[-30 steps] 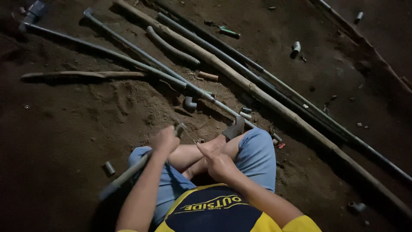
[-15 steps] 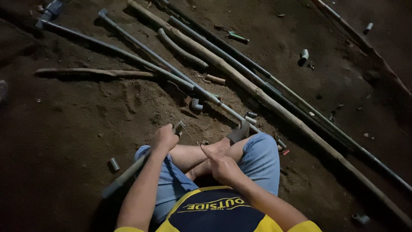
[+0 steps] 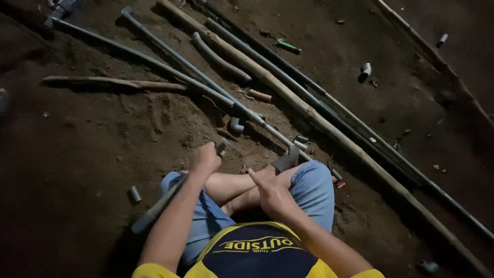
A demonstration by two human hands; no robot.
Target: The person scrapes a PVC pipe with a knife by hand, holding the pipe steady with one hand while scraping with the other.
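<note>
Head view, looking down: I sit cross-legged on a dirt floor in blue jeans and a yellow and navy shirt, my left hand clenched around a short grey pipe that slants from beside my left thigh up across my knee, its upper end showing just past my knuckles. My right hand rests over my crossed shins, fingers loosely curled and the forefinger stretched forward; I cannot tell whether it holds anything. Just beyond my feet lies a grey elbow fitting, touching a long grey pipe that runs diagonally across the ground. Beside it lie a second long grey pipe, a short corrugated hose, a thick wooden pole and a dark pipe, all roughly parallel. A bare wooden stick lies to the left, well apart from my hands. Small grey fittings are scattered about: one coupling near my left knee, another far off at upper right
</note>
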